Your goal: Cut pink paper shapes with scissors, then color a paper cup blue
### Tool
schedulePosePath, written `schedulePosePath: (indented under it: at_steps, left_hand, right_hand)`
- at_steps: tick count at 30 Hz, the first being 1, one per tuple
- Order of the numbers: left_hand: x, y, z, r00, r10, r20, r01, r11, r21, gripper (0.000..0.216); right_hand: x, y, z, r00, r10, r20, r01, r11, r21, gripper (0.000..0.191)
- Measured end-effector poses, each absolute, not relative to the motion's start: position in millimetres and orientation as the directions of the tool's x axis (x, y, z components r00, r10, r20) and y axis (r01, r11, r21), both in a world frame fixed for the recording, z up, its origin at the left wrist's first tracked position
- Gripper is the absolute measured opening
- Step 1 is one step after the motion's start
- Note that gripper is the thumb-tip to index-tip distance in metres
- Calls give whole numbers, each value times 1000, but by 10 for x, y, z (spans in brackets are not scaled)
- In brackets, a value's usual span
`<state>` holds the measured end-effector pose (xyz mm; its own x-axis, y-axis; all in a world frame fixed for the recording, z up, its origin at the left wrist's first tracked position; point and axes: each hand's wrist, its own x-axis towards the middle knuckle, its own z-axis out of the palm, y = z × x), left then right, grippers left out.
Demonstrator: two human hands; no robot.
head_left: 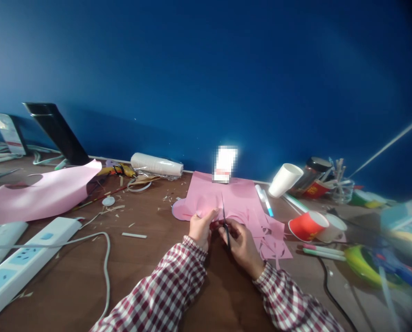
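Where the work is centred, the left hand (199, 229) pinches pink paper (206, 200) between thumb and fingers, and the right hand (242, 245) is closed around the dark handle of the scissors (227, 236), blades pointing away from the wearer. Whether the blades are parted cannot be determined. The paper is directly ahead, over the counter (157, 272); the held piece cannot be clearly separated from the sheet beneath.

Good practice, in this reviewer's judgement: short cuts, paper turned by the left hand, its fingers clear of the blade line.

Clearance: bare counter lies between the forearms. To the right, pink scraps (274, 236) lie near the right hand, with a red paper cup (306, 226) beyond. A white cable (107, 263) runs left of the left sleeve (164, 286). The blue wall (206, 83) bounds the far edge.
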<state>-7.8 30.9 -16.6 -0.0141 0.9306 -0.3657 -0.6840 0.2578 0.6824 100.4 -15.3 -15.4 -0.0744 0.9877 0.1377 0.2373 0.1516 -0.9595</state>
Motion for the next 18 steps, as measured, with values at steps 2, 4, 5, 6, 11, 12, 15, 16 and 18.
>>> schedulePosePath:
  at_steps: [2,4,5,6,11,12,15,16,18]
  left_hand:
    - [-79,307,-164,-10,929,-369,-686,262,679,32]
    - [-81,308,-166,-1,925,-379,-685,276,675,33]
    - [-83,310,-169,1,923,-385,-683,282,673,33]
    - [-84,312,-174,-2,922,-387,-684,282,673,33]
    - [-88,320,-198,-3,924,-383,-695,274,665,33]
    - [-88,320,-199,0,924,-383,-695,275,664,33]
    - [-87,318,-191,-7,923,-386,-699,271,662,33]
    - [-86,318,-187,-12,922,-386,-702,267,660,33]
    - [-84,319,-181,-22,920,-391,-708,262,656,33]
  right_hand:
    - [1007,-154,-153,-75,989,128,239,142,-961,28]
    - [1012,-154,-155,-74,989,127,235,141,-962,28]
    - [1014,-154,-156,-76,989,127,232,142,-962,27]
    - [1016,-153,-155,-77,989,128,229,143,-963,27]
    - [1024,-150,-154,-72,990,123,223,136,-965,27]
    - [1025,-150,-156,-73,990,125,221,138,-965,28]
    - [1028,-152,-166,-71,989,127,217,140,-966,29]
    - [1029,-152,-168,-68,990,126,218,138,-966,29]
    - [1030,-153,-171,-66,990,124,221,136,-966,30]
